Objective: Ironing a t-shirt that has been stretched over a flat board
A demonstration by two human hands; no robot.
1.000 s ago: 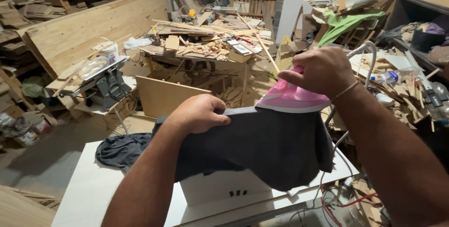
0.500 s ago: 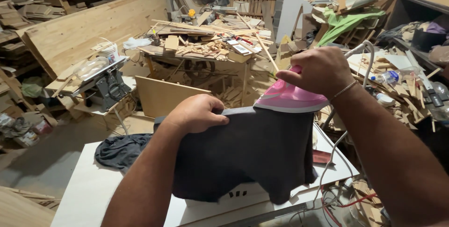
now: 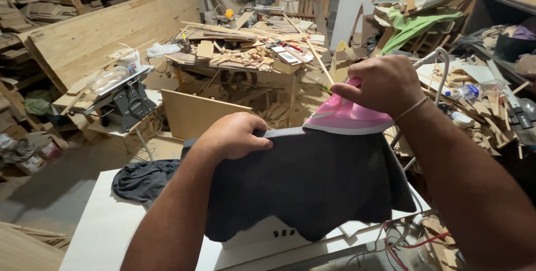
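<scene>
Seen from our head camera: our right hand (image 3: 385,84) closes around a pink iron (image 3: 346,117), pressing it on a dark cloth (image 3: 307,184) draped over a white table (image 3: 100,232). Our left hand (image 3: 234,134) lies flat, fingers curled over the cloth's far edge. A second dark garment (image 3: 142,180) lies bunched beside it. Behind, a cluttered workbench (image 3: 245,53), wood offcuts and leaning boards (image 3: 106,31) fill the workshop.

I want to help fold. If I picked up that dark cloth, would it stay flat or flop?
Probably flop: the cloth droops in soft points. Likely light; the left hand alone pins it while the iron presses on it.
</scene>
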